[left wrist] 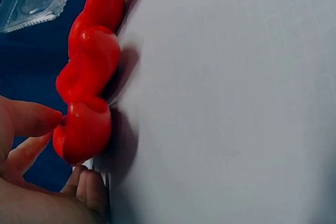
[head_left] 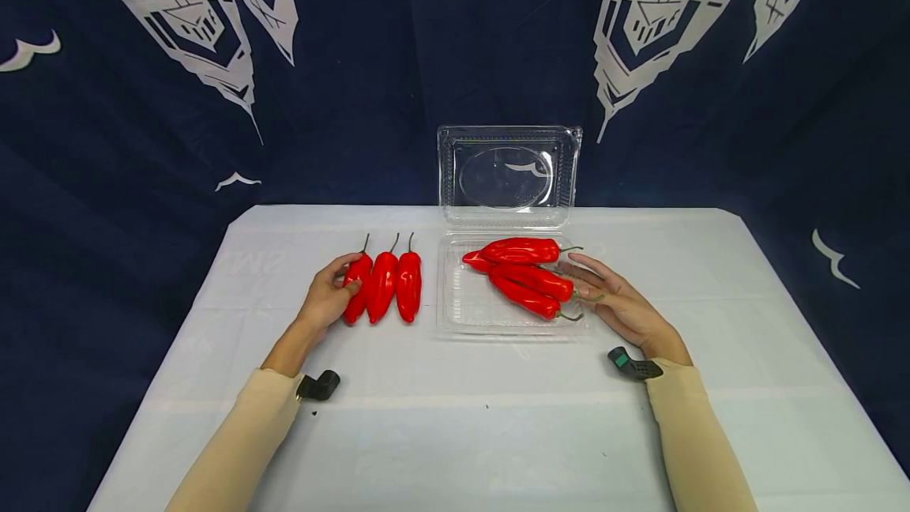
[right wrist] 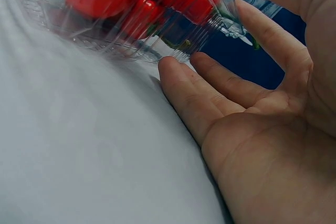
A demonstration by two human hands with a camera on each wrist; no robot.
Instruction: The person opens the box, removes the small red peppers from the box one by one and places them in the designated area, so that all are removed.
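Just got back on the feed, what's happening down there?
A person's left hand grips the leftmost pepper of three red ones lying side by side on the white table; the other two lie untouched. Several more red peppers lie in a clear container, its lid raised. The right hand is open at the container's right end.
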